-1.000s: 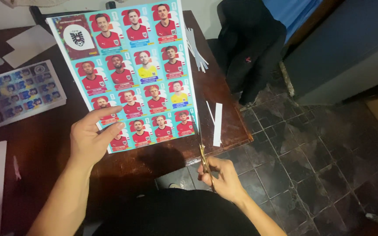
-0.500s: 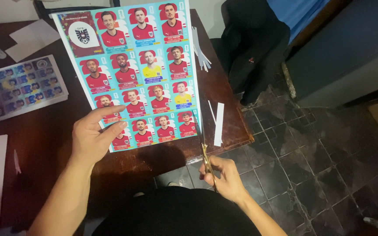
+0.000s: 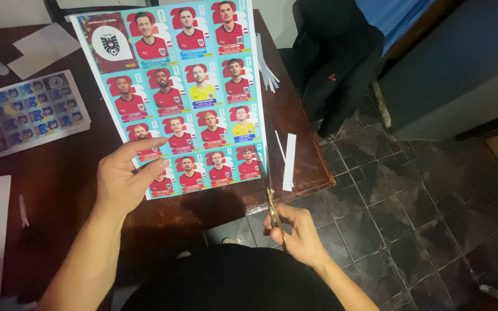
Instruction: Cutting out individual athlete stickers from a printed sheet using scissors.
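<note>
The left hand pinches the lower-left corner of the sticker sheet, fingers closed on it and holding it up over the dark counter. The right hand is wrapped around the scissors, blades sitting at the sheet's lower-right edge. White paper strips lie just right of the sheet. Probably best to keep the sheet taut and flat, with long steady snips along the border.
</note>
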